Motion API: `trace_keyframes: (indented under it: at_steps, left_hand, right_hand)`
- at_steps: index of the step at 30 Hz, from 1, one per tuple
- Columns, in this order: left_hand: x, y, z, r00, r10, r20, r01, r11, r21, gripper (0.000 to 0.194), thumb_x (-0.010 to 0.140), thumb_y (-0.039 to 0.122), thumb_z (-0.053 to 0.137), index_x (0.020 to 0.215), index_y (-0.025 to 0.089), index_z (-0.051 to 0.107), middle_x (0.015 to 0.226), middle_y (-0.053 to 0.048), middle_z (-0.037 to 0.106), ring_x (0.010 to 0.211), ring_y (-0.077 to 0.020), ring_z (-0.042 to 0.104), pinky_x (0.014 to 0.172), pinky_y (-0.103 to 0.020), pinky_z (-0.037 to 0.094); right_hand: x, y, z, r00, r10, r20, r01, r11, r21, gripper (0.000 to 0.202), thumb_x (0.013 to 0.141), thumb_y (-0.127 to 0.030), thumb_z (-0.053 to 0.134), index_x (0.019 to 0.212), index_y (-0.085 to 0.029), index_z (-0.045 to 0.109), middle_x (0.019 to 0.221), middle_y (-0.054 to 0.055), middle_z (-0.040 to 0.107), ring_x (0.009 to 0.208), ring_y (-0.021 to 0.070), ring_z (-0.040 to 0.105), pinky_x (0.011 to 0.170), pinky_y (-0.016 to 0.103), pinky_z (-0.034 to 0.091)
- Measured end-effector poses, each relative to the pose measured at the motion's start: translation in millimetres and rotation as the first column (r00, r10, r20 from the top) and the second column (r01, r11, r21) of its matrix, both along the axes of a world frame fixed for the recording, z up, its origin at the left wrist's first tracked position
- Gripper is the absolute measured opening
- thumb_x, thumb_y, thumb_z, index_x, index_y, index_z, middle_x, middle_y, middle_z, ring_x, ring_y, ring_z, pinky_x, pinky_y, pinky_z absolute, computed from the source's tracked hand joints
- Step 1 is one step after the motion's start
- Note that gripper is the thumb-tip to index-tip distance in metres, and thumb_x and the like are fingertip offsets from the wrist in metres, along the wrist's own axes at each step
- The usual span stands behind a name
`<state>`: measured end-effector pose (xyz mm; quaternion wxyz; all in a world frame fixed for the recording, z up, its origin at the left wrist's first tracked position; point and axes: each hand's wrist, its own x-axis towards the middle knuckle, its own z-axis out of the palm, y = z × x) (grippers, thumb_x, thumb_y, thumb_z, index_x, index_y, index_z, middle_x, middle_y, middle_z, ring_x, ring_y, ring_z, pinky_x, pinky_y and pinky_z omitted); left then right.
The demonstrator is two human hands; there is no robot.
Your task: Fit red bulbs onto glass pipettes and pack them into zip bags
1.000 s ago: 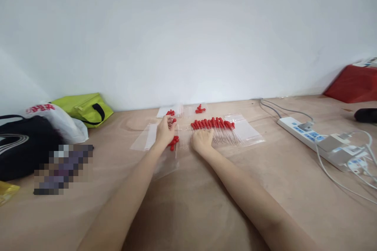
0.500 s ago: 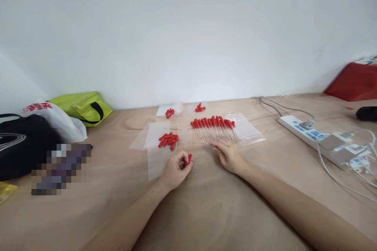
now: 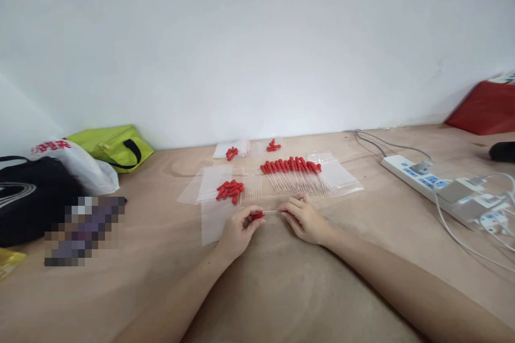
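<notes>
White wall (image 3: 257,48) along far edge of table (image 3: 277,289); our left hand (image 3: 238,233) pinches red bulb (image 3: 258,216), our right hand (image 3: 304,221) grips thin tube (image 3: 272,211)

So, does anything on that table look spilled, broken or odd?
Nothing looks spilled or broken; the red bulbs beyond the left hand lie heaped. Only the pixelated patch at left is odd: coarse squares hide what's there.

Three loose red-bulb piles (image 3: 230,190), one red-capped tube row (image 3: 292,164), one power strip (image 3: 417,180).
</notes>
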<state>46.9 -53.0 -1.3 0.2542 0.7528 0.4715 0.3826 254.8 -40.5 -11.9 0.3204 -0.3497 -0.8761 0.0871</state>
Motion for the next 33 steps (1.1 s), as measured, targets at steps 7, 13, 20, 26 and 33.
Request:
trace_keyframes:
  at_steps: [7, 13, 20, 26, 33]
  left_hand:
    - [-2.2, 2.1, -0.5, 0.999, -0.008, -0.052, 0.014, 0.994, 0.104, 0.009, 0.078, 0.023, 0.055, 0.081, 0.017, 0.061, 0.077, -0.002, 0.063, 0.07, -0.0134, 0.057, 0.065, -0.024, 0.047]
    - [-1.6, 2.4, 0.9, 0.998, -0.044, -0.035, 0.048, 0.992, 0.12, 0.013, 0.08, 0.022, 0.051, 0.084, 0.017, 0.062, 0.078, -0.004, 0.063, 0.073, -0.0145, 0.058, 0.067, -0.026, 0.047]
    - [-2.5, -1.3, 1.1, 0.984, -0.136, -0.111, 0.154, 0.974, 0.164, 0.018, 0.084, 0.023, 0.046, 0.086, 0.017, 0.064, 0.076, -0.004, 0.061, 0.07, -0.0137, 0.057, 0.064, -0.025, 0.046]
    - [-2.5, -4.9, -1.0, 0.956, -0.163, -0.246, 0.224, 0.943, 0.247, 0.019, 0.086, 0.023, 0.045, 0.085, 0.016, 0.063, 0.075, -0.005, 0.059, 0.071, -0.0143, 0.055, 0.067, -0.025, 0.045]
    - [-2.7, -4.6, -6.9, 0.945, -0.152, -0.288, 0.241, 0.921, 0.306, 0.019, 0.086, 0.025, 0.045, 0.083, 0.016, 0.06, 0.073, -0.004, 0.057, 0.07, -0.0144, 0.053, 0.066, -0.025, 0.043]
  right_hand:
    - [0.3, -0.1, 2.4, 1.0, -0.012, -0.013, 0.012, 1.0, -0.004, 0.017, 0.085, -0.015, 0.039, 0.092, -0.017, 0.054, 0.081, 0.004, 0.06, 0.073, 0.0142, 0.051, 0.076, 0.033, 0.027]
    - [1.8, 0.4, 2.5, 1.0, 0.0, 0.021, 0.0, 1.0, 0.012, 0.019, 0.086, -0.017, 0.04, 0.092, -0.019, 0.057, 0.077, 0.003, 0.061, 0.071, 0.013, 0.053, 0.077, 0.033, 0.027]
    - [5.8, 3.8, 3.6, 0.998, 0.042, 0.047, -0.042, 0.999, -0.002, 0.02, 0.086, -0.019, 0.042, 0.095, -0.023, 0.06, 0.079, 0.001, 0.064, 0.072, 0.0116, 0.055, 0.076, 0.033, 0.024]
    - [5.5, 2.8, 7.3, 0.995, 0.012, 0.102, -0.015, 1.0, 0.026, 0.02, 0.085, -0.021, 0.043, 0.087, -0.022, 0.063, 0.073, 0.001, 0.062, 0.067, 0.0119, 0.051, 0.073, 0.033, 0.02]
    - [1.9, -4.2, 7.8, 0.991, -0.019, 0.13, 0.006, 0.995, 0.103, 0.021, 0.084, -0.02, 0.041, 0.078, -0.019, 0.062, 0.067, 0.001, 0.06, 0.06, 0.011, 0.045, 0.067, 0.032, 0.019]
